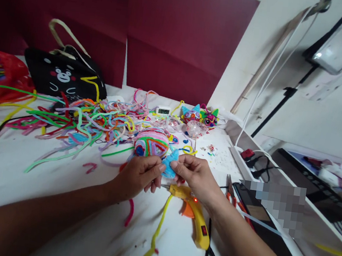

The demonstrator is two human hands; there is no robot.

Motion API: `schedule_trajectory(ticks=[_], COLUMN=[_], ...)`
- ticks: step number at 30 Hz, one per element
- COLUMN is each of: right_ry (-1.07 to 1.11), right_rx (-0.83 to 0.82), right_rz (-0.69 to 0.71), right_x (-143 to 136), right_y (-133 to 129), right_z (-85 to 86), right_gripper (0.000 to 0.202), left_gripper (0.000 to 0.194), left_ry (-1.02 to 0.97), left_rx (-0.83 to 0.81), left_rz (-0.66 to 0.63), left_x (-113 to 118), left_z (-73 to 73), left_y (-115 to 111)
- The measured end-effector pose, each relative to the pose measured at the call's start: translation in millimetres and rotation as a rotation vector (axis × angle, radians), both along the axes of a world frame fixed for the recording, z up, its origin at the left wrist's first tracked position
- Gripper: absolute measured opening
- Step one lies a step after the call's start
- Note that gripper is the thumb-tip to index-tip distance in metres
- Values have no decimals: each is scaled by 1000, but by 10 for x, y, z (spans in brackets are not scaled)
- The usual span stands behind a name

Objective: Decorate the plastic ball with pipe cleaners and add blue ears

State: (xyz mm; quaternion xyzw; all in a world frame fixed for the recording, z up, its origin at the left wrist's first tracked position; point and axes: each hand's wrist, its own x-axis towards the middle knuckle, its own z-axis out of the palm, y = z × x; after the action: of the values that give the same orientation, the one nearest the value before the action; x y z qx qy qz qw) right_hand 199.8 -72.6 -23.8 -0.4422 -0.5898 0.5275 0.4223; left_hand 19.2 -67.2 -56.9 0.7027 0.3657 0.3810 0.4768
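Note:
Between my two hands is a small light-blue fuzzy piece [170, 164], shaped somewhat like a pointed ear and seemingly made of pipe cleaner. My right hand [195, 173] pinches it from the right with thumb and fingers. The fingertips of my left hand [142, 174] are closed at its left edge. Just behind the hands sits a striped, multicoloured pipe-cleaner ball [152, 142]. Below them a yellow glue gun [198, 222] lies on the table, its red light lit. A yellow pipe cleaner [160, 223] trails toward the front edge.
A tangle of pipe cleaners [80, 122] spreads left, near a black bag [61, 73] and a red plastic bag [10, 77]. Behind are a small digital clock [163, 110] and two finished fuzzy figures [191, 114]. Scissors [231, 190] and a black tablet-like slab [270, 233] lie right.

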Motion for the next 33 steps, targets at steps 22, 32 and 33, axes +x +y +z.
schedule_trajectory(ticks=[22, 32, 33], right_ry=[-348, -1099, -1144], right_rx=[467, 290, 279], right_rz=[-430, -229, -220], right_x=[992, 1360, 1372], right_y=[356, 960, 993], right_z=[822, 345, 303], right_gripper=[28, 9, 9], left_gripper=[28, 26, 26], left_ry=[-111, -139, -133], left_rx=[-144, -224, -228], left_rz=[-44, -3, 8], left_x=[21, 22, 23], left_z=[-123, -66, -57], left_y=[170, 141, 139])
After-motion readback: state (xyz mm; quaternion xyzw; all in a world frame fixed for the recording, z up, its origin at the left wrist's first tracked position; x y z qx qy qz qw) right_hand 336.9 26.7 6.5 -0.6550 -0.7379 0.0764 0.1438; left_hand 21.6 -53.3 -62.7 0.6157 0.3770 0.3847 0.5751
